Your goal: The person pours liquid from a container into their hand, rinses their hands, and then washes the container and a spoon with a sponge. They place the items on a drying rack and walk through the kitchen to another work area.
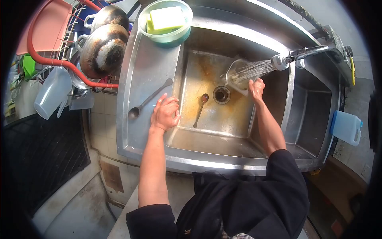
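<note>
My right hand (257, 88) grips the rim of a clear plastic container (238, 77), tilted inside the steel sink basin (223, 137). Water from a spray head (280, 62) runs into the container. My left hand (165, 113) rests at the basin's left edge with its fingers curled in; what they hold, if anything, is hidden. Beside it on the drainboard (153, 59) lies a dark, long-handled spoon (150, 99). A smaller spoon (201, 110) with something reddish in its bowl lies on the basin floor, left of the drain (221, 95).
A round tub (165, 38) holding a yellow-green sponge (165, 19) stands at the back left. Blackened pots (104, 51) and a plastic jug (53, 93) hang on a red rack at left. A second basin (306, 107) and a bluish jerrycan (346, 127) are at right.
</note>
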A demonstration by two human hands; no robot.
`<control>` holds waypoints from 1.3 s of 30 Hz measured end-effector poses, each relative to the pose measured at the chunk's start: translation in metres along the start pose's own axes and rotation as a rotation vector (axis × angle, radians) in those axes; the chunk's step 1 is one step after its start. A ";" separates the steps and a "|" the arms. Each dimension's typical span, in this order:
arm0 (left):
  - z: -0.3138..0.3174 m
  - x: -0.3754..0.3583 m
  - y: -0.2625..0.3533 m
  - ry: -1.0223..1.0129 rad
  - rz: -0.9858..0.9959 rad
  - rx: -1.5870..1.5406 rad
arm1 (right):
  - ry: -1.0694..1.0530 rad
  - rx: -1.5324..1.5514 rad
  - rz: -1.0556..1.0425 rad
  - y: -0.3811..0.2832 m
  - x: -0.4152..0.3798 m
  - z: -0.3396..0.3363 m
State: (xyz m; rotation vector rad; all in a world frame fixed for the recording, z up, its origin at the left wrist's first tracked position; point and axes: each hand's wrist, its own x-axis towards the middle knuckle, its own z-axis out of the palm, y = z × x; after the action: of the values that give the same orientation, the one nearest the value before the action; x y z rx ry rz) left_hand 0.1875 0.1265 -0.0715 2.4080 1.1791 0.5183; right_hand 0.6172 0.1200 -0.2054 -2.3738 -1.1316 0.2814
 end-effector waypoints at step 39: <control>0.191 0.210 0.150 -0.755 -0.299 -0.688 | 0.118 1.056 0.227 -0.028 -0.036 -0.045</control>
State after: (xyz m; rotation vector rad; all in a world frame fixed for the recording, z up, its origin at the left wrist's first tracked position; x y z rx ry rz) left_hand 0.5003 0.1742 -0.1258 1.5608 0.8057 -0.0939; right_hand 0.5927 0.0920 -0.1533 -1.5207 -0.4419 0.6207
